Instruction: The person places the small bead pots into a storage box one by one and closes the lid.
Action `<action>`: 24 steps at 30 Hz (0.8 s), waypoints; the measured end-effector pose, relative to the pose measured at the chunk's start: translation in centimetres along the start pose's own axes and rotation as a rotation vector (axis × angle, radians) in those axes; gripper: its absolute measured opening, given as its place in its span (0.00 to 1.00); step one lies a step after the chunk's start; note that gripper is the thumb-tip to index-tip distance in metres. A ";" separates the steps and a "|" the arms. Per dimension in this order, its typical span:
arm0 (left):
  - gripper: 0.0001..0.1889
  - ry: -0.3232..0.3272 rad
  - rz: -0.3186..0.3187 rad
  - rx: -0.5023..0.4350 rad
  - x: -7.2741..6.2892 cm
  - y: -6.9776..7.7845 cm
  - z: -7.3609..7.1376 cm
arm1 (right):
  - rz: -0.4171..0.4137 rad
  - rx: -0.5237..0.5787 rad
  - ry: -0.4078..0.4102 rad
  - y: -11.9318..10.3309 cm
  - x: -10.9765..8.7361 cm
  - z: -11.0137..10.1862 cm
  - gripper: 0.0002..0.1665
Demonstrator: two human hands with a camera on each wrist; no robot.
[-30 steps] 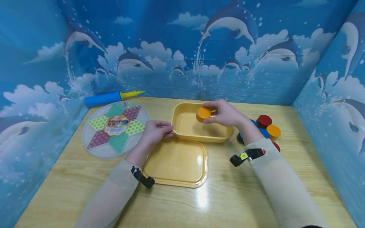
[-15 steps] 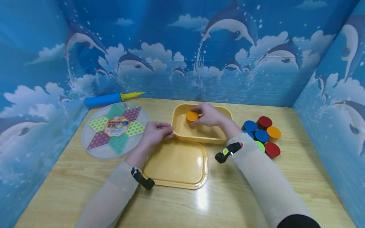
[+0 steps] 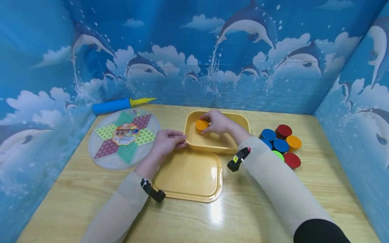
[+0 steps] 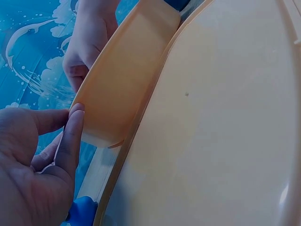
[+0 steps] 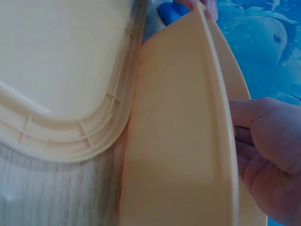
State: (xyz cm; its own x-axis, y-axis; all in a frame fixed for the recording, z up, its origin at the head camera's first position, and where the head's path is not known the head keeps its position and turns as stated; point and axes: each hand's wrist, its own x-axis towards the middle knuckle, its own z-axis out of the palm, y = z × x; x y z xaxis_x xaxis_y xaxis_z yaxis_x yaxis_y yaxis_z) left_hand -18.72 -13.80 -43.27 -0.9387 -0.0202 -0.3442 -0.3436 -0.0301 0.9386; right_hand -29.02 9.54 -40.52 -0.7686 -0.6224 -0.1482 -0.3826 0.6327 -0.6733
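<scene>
A yellow plastic box (image 3: 209,147) stands near the back of the table, its top uncovered. Inside it, toward the left end, my right hand (image 3: 218,122) holds an orange round block (image 3: 201,126) between thumb and fingers. In the right wrist view the box wall hides that block and the fingertips of the right hand (image 5: 273,146). My left hand (image 3: 167,141) pinches the box's rim at the front left corner; the left wrist view shows thumb and fingers of the left hand (image 4: 47,155) meeting at that rim.
A matching yellow lid (image 3: 189,175) lies in front of the box. To the left are a round clear board (image 3: 106,158) with coloured triangles and a blue pump (image 3: 110,106) with a yellow nozzle. Several round blocks, including a red block (image 3: 292,160), cluster at right.
My right hand has moved left and down into the box, carrying the orange block to the left end. The left hand stays at the rim. The block cluster at right is less covered by the arm.
</scene>
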 end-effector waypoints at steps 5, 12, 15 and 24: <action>0.14 0.001 -0.006 0.017 0.1 0.0 0.0 | 0.005 -0.039 -0.018 -0.4 0.3 0.1 0.40; 0.14 0.001 -0.006 0.020 -0.1 -0.1 -0.1 | 0.014 -0.029 -0.017 -0.8 0.9 0.5 0.40; 0.14 0.007 -0.007 0.032 -0.1 -0.1 -0.2 | 0.010 -0.029 -0.015 -0.8 1.2 0.7 0.39; 0.14 0.002 -0.010 0.043 -0.1 0.1 -0.1 | -0.011 -0.026 0.000 -0.7 1.5 0.8 0.40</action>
State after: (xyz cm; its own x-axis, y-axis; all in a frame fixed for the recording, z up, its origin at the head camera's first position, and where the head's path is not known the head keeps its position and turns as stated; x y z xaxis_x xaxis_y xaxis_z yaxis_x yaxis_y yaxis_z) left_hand -18.69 -13.95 -43.17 -0.9352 -0.0223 -0.3534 -0.3538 0.0129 0.9352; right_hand -29.52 7.79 -40.89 -0.7640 -0.6296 -0.1410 -0.4042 0.6373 -0.6561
